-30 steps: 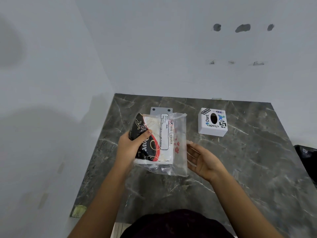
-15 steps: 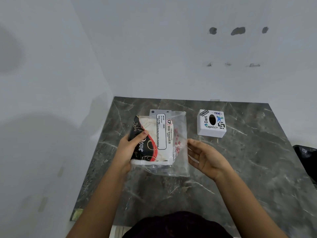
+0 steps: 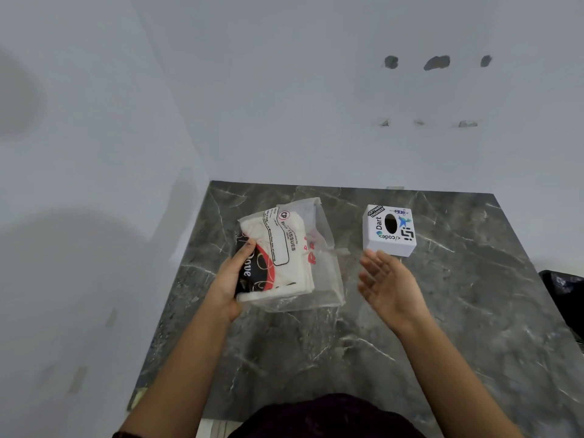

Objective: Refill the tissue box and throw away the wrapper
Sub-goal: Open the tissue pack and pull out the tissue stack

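My left hand (image 3: 229, 279) grips the left end of a tissue pack (image 3: 278, 263), white tissues in a clear plastic wrapper printed with black, red and a "BIG TISSUES" label. The pack is held just above the dark marble table (image 3: 347, 343), and the wrapper's loose clear end (image 3: 325, 248) sticks out to the right. My right hand (image 3: 388, 286) is open, palm facing left, a short gap to the right of the wrapper. Behind it stands the white cube tissue box (image 3: 389, 230) with stickers and a dark oval slot on top.
White walls close off the table's far and left sides. A black bag-like object (image 3: 565, 289) shows past the table's right edge. A small pale scrap (image 3: 137, 398) lies at the table's front left corner.
My left hand has tilted the pack, lifting its far end. My right hand has drawn away from the wrapper toward the right and opened flat.
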